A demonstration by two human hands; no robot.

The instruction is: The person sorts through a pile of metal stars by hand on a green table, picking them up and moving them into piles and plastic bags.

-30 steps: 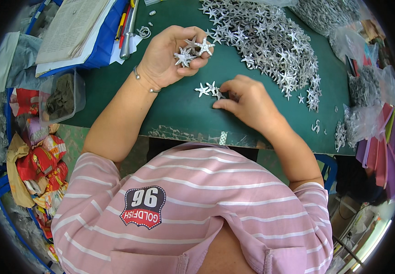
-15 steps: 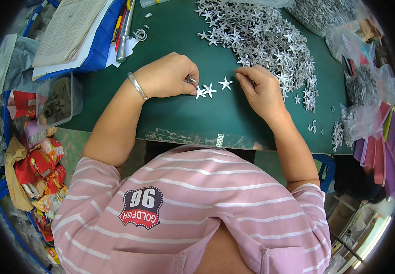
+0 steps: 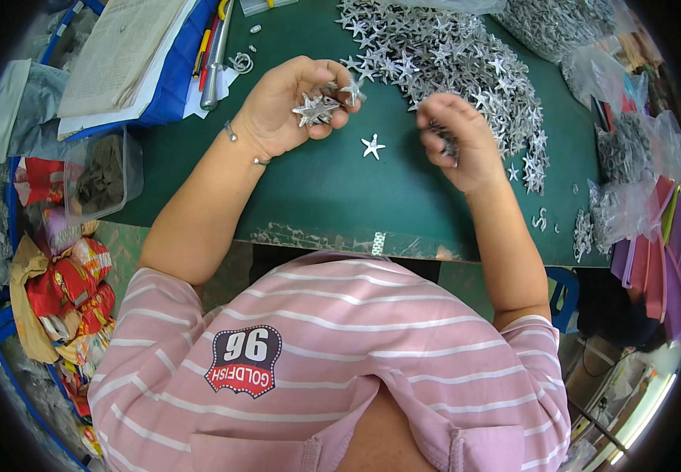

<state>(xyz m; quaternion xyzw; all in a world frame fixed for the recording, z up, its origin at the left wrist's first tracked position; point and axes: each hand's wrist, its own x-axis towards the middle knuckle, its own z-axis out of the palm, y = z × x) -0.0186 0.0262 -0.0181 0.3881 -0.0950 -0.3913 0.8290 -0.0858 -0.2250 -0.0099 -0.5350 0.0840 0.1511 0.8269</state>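
Over the middle of the desk [image 3: 301, 189], the left hand [image 3: 277, 106] is palm up, its grip a half-closed cup: several stars [image 3: 315, 110] lie in the hollow, with another up at the fingertips. That upturned curl makes sense, since loose, spiky pieces would tip out of a flat palm.

Across to the right hand [image 3: 468, 145], held just off the near side of the heap: fingers bent in, a loose closure around some grey pieces [image 3: 446, 140]. It's blurred, so no count from me, and I can't tell how firmly they're pressed. Folding them against the palm looks like the way to hold several at once.

Between the two hands, one lone star [image 3: 372, 146] lies flat on bare green, apart from everything, easy to reach from either side.

Farther out, the heap [image 3: 466, 71] spreads from the far edge toward the right, a few strays trailing nearward, conveniently on the right hand's side. Bags [image 3: 663, 149] crowd the right edge, perhaps there to leave the centre free. Over on the left, the tray [image 3: 171, 94] with its papers [image 3: 120, 59] stays clear of both arms; the tub [image 3: 131, 161] sits by the near left corner.
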